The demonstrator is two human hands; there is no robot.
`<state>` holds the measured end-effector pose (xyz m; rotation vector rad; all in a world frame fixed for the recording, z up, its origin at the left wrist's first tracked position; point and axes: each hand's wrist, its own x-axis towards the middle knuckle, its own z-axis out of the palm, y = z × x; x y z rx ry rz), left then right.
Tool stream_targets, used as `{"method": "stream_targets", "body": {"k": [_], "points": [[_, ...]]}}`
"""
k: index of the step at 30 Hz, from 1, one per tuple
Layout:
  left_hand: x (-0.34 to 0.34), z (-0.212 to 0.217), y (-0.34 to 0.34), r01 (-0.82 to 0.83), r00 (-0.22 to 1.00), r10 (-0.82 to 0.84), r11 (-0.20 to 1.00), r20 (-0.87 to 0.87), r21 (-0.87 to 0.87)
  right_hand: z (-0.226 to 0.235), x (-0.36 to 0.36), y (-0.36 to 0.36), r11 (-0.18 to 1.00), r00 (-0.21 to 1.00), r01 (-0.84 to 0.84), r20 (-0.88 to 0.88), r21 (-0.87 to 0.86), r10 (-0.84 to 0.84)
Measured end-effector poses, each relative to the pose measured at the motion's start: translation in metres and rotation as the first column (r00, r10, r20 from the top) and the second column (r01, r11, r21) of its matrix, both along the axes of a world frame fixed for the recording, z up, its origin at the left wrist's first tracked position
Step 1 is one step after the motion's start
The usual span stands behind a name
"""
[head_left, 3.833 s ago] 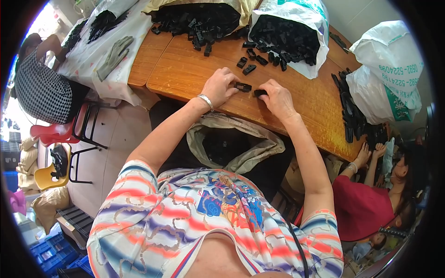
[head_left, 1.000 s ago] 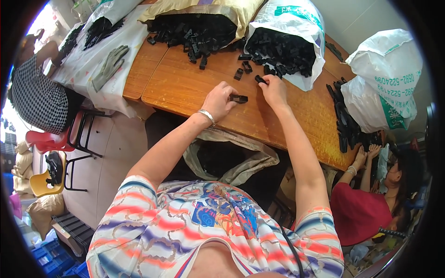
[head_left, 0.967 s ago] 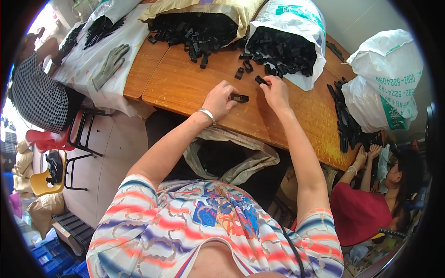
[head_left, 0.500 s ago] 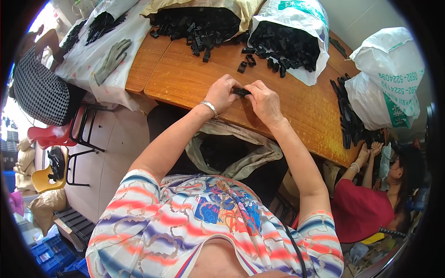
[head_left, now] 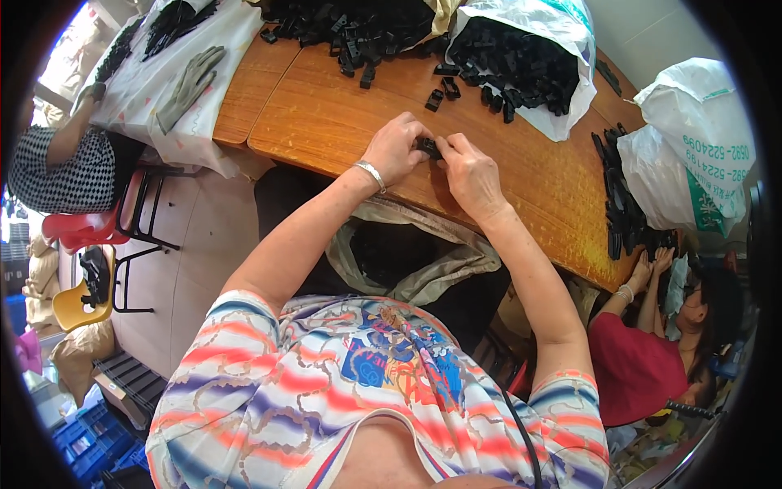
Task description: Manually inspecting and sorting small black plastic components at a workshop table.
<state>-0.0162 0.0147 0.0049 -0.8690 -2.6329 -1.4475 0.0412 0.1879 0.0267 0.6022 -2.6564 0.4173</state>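
A small black plastic part [head_left: 428, 147] is held between my two hands over the near edge of the wooden table. My left hand [head_left: 397, 149], with a bracelet at the wrist, pinches its left end. On the other side, my right hand [head_left: 471, 173] has its thumb and fingers closed against the right end. The fingers cover much of the part, so its full shape is hidden. Beyond my hands lie a few loose black plastic parts [head_left: 434, 99]. Below them, an open cloth sack [head_left: 440, 282] with a dark inside rests at my lap.
Two bags of black parts, one a white bag [head_left: 562, 122], spill onto the table [head_left: 326, 122]. Another white bag [head_left: 664, 171] stands at the right beside black strips [head_left: 619, 204]. A grey glove [head_left: 189, 85] lies on the left sheet. People sit at left and right.
The view has shifted slightly. My hands stay together on the black part, which now sits at a different angle. The person at the left has lowered and reached an arm over the sheet.
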Motion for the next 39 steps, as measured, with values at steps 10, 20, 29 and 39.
{"method": "stream_targets", "body": {"k": [10,20,29,39], "points": [[-0.013,-0.007,-0.014,0.196,0.972,-0.204,0.978,0.116,0.072,-0.004,0.01,-0.009,0.995,0.998,0.05,0.054,-0.084,-0.045],[-0.058,0.019,0.028,-0.166,0.982,0.136,0.95,-0.128,-0.263,-0.051,0.13,-0.031,0.989,0.887,-0.058,0.447,-0.136,0.114],[-0.073,0.012,0.042,-0.272,0.957,0.206,0.882,-0.204,-0.385,0.006,0.014,0.032,0.948,0.996,0.085,0.003,-0.307,-0.088],[-0.034,0.001,0.019,0.037,0.864,-0.066,0.997,-0.5,-0.068,0.019,-0.108,0.054,0.769,0.747,0.626,0.183,0.129,-0.639]]}}
